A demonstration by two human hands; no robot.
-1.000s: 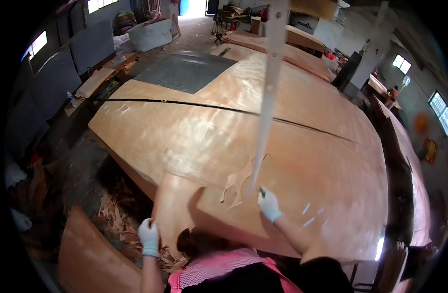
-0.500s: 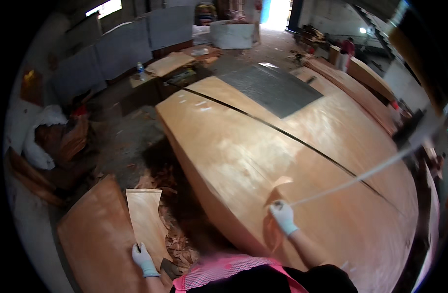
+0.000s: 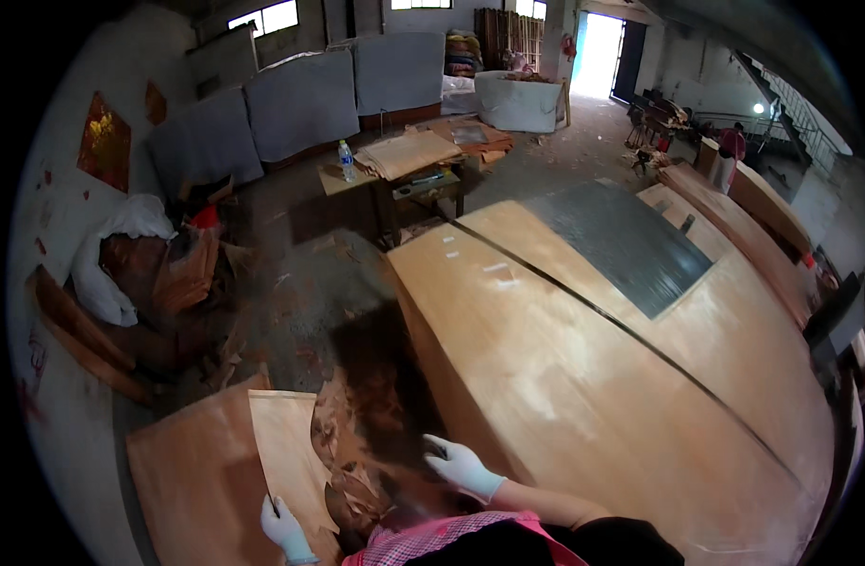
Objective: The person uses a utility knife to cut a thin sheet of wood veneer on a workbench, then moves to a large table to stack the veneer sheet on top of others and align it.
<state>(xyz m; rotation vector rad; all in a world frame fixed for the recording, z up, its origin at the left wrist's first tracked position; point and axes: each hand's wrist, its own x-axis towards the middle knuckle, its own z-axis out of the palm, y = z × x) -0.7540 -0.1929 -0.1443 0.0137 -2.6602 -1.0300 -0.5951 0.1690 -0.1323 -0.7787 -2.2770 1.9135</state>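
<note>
My left hand (image 3: 285, 530), in a white glove, is closed on the edge of a narrow pale veneer sheet (image 3: 289, 429). That sheet lies along the right side of a wider reddish-brown veneer stack (image 3: 192, 457). My right hand (image 3: 462, 470), also gloved in white, hangs over the gap between this stack and the large veneer-covered table. Its thumb and fingers are apart, with a dark spot between them and no veneer strip in them. Below and left of it, loose veneer scraps (image 3: 357, 486) are heaped.
Beside my right arm stretches a large pale veneer stack (image 3: 545, 349), crossed by a long dark straightedge (image 3: 602, 316) and partly covered by a dark sheet (image 3: 630, 245). A small table with a bottle (image 3: 346, 160) stands beyond. White sacking (image 3: 107, 259) with scraps lies left.
My right hand has swung left from the large stack to over the gap, and the curled veneer strip is gone from it. My left hand stays on the narrow sheet; the view has shifted.
</note>
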